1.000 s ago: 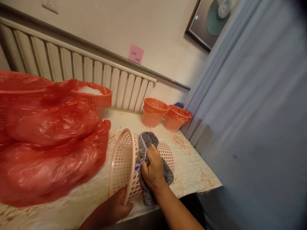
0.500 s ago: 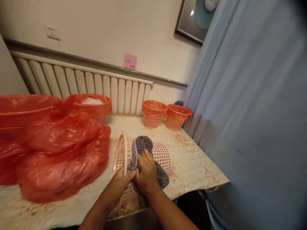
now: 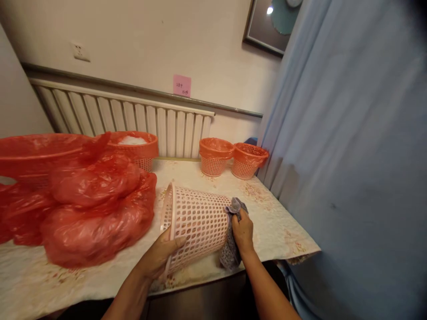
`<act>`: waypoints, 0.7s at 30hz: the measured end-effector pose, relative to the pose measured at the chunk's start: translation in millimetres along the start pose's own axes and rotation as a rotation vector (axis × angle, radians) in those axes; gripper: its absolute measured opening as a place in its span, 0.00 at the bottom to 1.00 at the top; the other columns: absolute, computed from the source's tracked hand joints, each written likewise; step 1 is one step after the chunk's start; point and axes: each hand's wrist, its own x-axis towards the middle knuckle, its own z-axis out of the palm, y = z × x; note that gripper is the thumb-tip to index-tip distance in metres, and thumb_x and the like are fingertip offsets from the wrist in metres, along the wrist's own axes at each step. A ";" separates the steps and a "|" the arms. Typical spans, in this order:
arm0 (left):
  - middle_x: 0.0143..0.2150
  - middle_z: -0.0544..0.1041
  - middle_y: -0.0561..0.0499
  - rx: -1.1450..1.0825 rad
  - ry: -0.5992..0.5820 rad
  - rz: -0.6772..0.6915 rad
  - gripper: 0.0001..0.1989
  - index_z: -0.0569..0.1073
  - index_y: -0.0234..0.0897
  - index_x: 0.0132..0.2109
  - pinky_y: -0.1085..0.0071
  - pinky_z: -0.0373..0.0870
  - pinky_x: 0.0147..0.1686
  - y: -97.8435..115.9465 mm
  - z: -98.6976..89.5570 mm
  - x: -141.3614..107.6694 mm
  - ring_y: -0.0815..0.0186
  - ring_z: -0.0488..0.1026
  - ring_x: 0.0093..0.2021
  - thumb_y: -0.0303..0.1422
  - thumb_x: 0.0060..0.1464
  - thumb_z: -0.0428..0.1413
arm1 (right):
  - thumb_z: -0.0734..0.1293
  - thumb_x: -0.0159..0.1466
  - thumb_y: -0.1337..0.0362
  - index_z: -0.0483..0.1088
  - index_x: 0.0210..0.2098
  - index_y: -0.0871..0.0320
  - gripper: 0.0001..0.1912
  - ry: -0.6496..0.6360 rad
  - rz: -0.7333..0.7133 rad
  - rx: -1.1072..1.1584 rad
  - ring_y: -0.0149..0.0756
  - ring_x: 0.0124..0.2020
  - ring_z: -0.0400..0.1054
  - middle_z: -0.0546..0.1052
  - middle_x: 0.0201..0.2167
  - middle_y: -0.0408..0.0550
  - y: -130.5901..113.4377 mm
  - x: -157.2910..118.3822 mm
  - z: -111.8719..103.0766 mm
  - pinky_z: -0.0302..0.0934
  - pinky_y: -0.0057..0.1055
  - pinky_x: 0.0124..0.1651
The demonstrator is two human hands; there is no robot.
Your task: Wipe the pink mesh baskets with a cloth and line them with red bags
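A pale pink perforated plastic basket (image 3: 200, 222) lies on its side near the table's front edge, its mouth facing left. My left hand (image 3: 163, 251) grips the rim, thumb on the outer wall and fingers hidden inside the mouth. At the other end, my right hand (image 3: 243, 231) is closed on a grey cloth (image 3: 230, 251) with a pale lilac edge. The cloth lies against the basket's base, and part of it hangs down below my fingers.
Red plastic bags (image 3: 100, 222) are heaped at left, before a large red-lined container (image 3: 30, 149). A red-lined basket (image 3: 143, 153) with white stuff inside stands behind. Two lined baskets, one left (image 3: 213, 166) and one right (image 3: 245, 169), stand near the wall. A blue curtain (image 3: 333, 155) hangs at right.
My right hand has moved right with the cloth, from the basket's side wall to its base. The side wall is now uncovered. My left hand stays at the rim.
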 end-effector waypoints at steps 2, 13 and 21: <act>0.56 0.75 0.36 0.011 0.002 -0.016 0.34 0.67 0.32 0.61 0.50 0.62 0.60 1.7 -1.3 0.9 0.46 0.70 0.58 0.35 0.48 0.65 | 0.56 0.62 0.69 0.71 0.42 0.60 0.15 0.050 0.000 -0.014 0.45 0.48 0.68 0.75 0.41 0.54 1.8 -21.1 5.3 0.62 0.45 0.54; 0.48 0.80 0.42 0.069 -0.004 -0.091 0.28 0.73 0.33 0.54 0.54 0.68 0.55 1.2 1.4 2.5 0.50 0.75 0.50 0.29 0.44 0.65 | 0.58 0.54 0.74 0.70 0.50 0.59 0.25 -0.267 -0.376 0.223 0.48 0.65 0.56 0.75 0.49 0.53 -121.9 -62.8 13.9 0.52 0.51 0.64; 0.45 0.80 0.48 0.183 0.048 -0.051 0.27 0.73 0.33 0.51 0.55 0.68 0.55 -6.8 -5.2 -4.0 0.55 0.75 0.47 0.21 0.40 0.58 | 0.59 0.56 0.73 0.69 0.47 0.60 0.20 -0.310 -0.490 0.132 0.45 0.56 0.62 0.75 0.44 0.54 -154.2 -3.1 28.4 0.54 0.43 0.62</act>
